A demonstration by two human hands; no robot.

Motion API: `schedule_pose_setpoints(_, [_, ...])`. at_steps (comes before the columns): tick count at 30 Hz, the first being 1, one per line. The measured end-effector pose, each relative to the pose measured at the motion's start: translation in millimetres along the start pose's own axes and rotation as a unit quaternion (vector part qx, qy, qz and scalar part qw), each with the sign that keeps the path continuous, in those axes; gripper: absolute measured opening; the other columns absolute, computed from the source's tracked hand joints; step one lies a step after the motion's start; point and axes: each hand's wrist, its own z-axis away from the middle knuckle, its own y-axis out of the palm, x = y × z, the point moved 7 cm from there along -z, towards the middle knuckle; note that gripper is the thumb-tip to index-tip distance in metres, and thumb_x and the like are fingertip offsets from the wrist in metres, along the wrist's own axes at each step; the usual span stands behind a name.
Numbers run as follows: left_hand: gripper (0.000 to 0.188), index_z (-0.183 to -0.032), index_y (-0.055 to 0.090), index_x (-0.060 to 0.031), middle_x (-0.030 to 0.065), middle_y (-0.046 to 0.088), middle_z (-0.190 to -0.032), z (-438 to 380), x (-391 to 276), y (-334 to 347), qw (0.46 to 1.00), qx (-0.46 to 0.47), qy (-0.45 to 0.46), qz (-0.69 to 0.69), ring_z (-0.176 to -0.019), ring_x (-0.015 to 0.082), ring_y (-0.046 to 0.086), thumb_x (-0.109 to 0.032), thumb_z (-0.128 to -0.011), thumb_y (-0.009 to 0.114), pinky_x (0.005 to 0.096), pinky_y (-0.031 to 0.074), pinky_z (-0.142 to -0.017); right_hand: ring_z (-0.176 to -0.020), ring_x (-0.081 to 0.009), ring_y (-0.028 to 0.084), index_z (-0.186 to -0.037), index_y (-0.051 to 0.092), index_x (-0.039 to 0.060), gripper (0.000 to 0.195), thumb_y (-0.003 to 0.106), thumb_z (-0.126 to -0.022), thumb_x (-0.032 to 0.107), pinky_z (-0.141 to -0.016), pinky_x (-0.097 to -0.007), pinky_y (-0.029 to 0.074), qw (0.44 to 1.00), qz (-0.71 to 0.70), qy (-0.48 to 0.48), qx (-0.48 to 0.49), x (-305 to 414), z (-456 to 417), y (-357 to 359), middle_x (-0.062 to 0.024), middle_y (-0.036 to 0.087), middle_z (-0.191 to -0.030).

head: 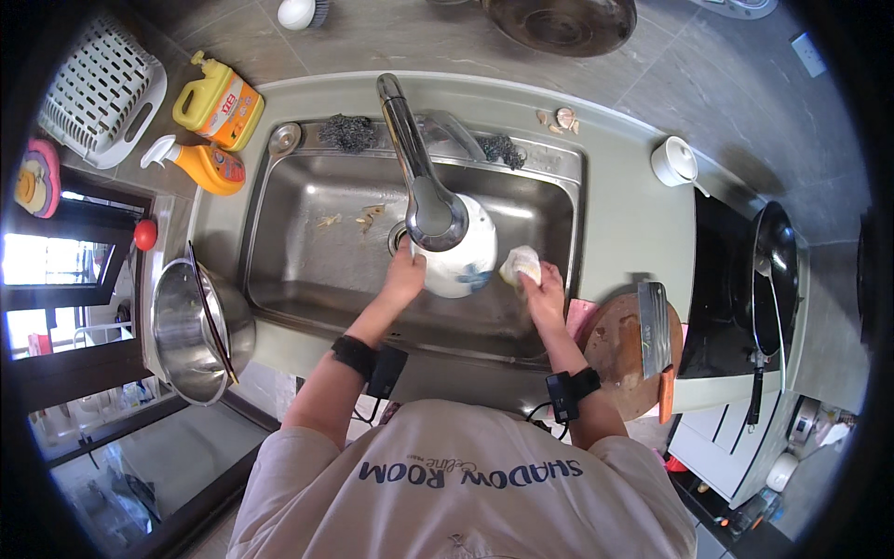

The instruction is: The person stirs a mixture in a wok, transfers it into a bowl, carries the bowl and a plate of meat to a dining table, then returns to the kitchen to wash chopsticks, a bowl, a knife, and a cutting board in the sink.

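Note:
Over the stainless steel sink (300, 265), my left hand (404, 276) grips the left rim of a white plate (454, 269) with a blue-green pattern. The chrome faucet (422, 175) hangs above the plate and hides part of it. My right hand (546, 293) holds a crumpled white cloth (521, 265) just right of the plate, apart from it. Left of the plate, the sink drain (398, 237) is partly covered. Pale food scraps (367, 218) lie on the sink floor.
Steel wool pads (347, 133) sit on the sink's back ledge. A steel bowl (185, 328) with chopsticks (209, 314) across it stands left. On the right, a cleaver (654, 332) lies on a round cutting board (614, 349). A yellow detergent jug (220, 105) and spray bottle (202, 165) occupy the back left.

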Motion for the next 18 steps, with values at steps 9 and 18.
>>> schedule_pose_setpoints(9, [0.053,-0.128,0.044,-0.0027,0.0174,0.060,-0.111,-1,22,0,0.973,0.013,-0.059,0.221,-0.090,0.0310,0.064,-0.043,-0.093,0.045,0.0438,0.054,-0.075,-0.114,-0.0337,0.051,-0.129,0.051,0.0081,0.058,0.072,-0.076,0.017,-0.096,-0.0373,0.044,0.976,0.024,-0.125,0.174,112,-19,43,-0.0140,0.045,-0.131])
schedule_pose_setpoints(18, [0.062,-0.131,0.041,-0.0072,0.0131,0.053,-0.123,39,3,11,0.920,0.064,-0.120,0.367,-0.102,0.0265,0.060,-0.056,-0.093,0.043,0.0431,0.054,-0.076,-0.111,-0.0329,0.054,-0.114,0.060,0.0095,0.043,0.070,-0.072,0.011,-0.093,-0.0405,0.045,0.951,-0.042,-0.156,0.263,109,-7,107,-0.0159,0.047,-0.129])
